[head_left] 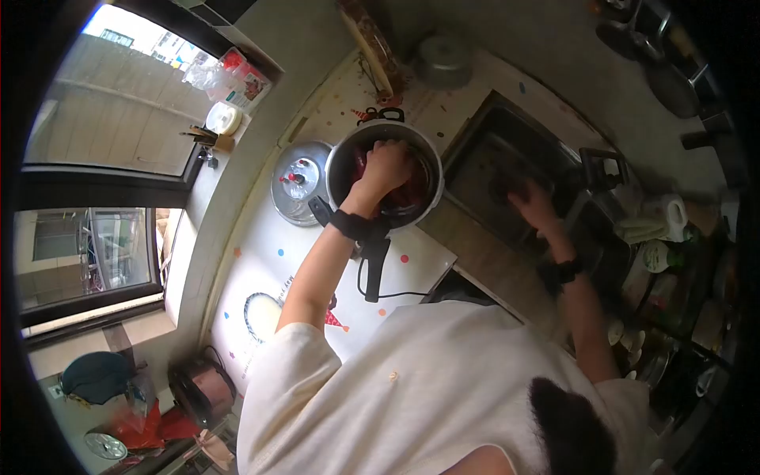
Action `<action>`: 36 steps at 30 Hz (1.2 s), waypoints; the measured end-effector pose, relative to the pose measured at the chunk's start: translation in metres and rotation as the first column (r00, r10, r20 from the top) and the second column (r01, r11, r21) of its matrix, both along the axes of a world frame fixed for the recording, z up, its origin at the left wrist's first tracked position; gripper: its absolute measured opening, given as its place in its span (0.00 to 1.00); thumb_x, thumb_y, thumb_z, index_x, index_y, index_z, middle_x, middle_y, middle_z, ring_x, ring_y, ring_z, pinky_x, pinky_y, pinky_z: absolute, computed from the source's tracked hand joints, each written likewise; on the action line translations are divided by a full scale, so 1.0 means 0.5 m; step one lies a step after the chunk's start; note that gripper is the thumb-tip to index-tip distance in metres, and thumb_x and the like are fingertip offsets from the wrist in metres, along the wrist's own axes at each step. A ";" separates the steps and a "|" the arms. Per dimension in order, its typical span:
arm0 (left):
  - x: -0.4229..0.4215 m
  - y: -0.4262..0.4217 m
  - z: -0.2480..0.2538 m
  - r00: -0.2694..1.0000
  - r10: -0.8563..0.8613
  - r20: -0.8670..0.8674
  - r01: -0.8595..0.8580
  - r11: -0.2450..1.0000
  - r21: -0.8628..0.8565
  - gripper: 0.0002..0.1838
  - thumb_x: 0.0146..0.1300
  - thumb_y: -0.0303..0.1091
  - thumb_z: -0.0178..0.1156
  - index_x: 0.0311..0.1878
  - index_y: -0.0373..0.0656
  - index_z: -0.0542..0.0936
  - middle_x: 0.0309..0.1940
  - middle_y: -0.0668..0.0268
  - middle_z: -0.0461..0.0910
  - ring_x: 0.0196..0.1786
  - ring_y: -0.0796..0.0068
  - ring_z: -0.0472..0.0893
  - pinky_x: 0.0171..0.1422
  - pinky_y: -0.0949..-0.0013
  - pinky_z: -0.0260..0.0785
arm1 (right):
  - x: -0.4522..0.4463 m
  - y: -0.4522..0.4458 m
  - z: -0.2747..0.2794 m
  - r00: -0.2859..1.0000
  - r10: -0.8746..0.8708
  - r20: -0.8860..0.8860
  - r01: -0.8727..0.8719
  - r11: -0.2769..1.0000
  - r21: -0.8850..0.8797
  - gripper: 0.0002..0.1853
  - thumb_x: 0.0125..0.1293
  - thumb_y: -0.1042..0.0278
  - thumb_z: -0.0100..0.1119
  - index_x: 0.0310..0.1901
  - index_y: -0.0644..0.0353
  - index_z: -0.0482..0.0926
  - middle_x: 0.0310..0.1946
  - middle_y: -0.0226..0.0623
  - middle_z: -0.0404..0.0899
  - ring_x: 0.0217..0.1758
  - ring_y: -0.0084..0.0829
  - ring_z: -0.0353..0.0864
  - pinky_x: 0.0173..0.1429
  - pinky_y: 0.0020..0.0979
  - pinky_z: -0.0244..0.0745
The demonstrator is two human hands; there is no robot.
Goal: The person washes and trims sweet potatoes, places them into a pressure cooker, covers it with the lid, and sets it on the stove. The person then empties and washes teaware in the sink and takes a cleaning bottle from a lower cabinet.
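Note:
My left hand (386, 168) reaches down inside a pressure cooker pot (434, 150) with black handles. Its fingers are curled, and their tips are hidden; dark red material (413, 191) lies around and below them, too dim to identify. Left of the pot, a round metal lid (290, 203) with red-tipped fittings rests on the counter. Over the dark sink (483, 127), my right hand (535, 207) is held low with its fingers stretched apart, somewhat blurred. Nothing shows in it. Both wrists wear dark bands.
A light patterned counter (261, 261) runs under the pot, with a black cable (404, 295) near its front. A metal bowl-shaped item (442, 62) stands behind. Pans (669, 83) hang at upper right. Crowded shelves (665, 309) stand right; a pinkish appliance (202, 388) sits lower left.

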State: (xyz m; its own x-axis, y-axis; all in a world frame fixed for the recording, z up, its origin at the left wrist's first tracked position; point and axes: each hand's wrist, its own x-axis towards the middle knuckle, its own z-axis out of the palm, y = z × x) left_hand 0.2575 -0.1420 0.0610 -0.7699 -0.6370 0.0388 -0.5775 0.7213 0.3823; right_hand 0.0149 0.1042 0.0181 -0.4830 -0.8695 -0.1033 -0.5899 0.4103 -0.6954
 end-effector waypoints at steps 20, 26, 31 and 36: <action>0.092 0.014 -0.049 0.999 0.040 0.008 -0.040 0.999 -0.019 0.28 0.50 0.39 0.59 0.55 0.40 0.69 0.51 0.49 0.70 0.56 0.43 0.64 0.61 0.47 0.56 | 0.281 -0.466 0.146 0.699 0.644 -0.310 -0.522 0.756 0.395 0.15 0.49 0.65 0.58 0.37 0.66 0.78 0.36 0.47 0.79 0.43 0.41 0.79 0.48 0.34 0.73; 0.155 0.010 -0.012 0.964 0.261 0.048 -0.265 0.956 0.127 0.22 0.50 0.37 0.61 0.44 0.32 0.70 0.38 0.44 0.72 0.43 0.44 0.73 0.45 0.54 0.70 | 0.315 -0.449 0.092 0.628 0.708 -0.324 -0.440 0.666 0.602 0.21 0.48 0.68 0.66 0.46 0.62 0.76 0.49 0.42 0.74 0.56 0.38 0.71 0.54 0.31 0.71; 0.142 0.005 -0.005 0.967 0.213 0.138 -0.222 0.974 0.054 0.21 0.48 0.39 0.63 0.39 0.32 0.74 0.36 0.43 0.74 0.41 0.43 0.74 0.45 0.54 0.70 | 0.304 -0.439 0.141 0.535 0.788 -0.304 -0.499 0.585 0.639 0.21 0.49 0.71 0.63 0.48 0.61 0.74 0.48 0.43 0.73 0.57 0.40 0.70 0.56 0.33 0.70; 0.155 -0.024 0.048 0.957 0.270 0.102 -0.289 0.891 0.349 0.17 0.44 0.36 0.63 0.34 0.33 0.78 0.32 0.47 0.78 0.40 0.50 0.77 0.43 0.60 0.70 | 0.262 -0.423 0.084 0.695 0.626 -0.354 -0.635 0.765 0.107 0.24 0.50 0.74 0.59 0.52 0.62 0.71 0.47 0.43 0.72 0.55 0.43 0.69 0.57 0.35 0.69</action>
State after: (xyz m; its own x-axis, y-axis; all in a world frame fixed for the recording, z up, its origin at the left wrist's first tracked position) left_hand 0.3349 -0.1539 0.0850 -0.5531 -0.7900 -0.2647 -0.7598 0.3479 0.5493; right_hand 0.1458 -0.1073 0.0604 0.1819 -0.9832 -0.0181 -0.9051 -0.1602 -0.3938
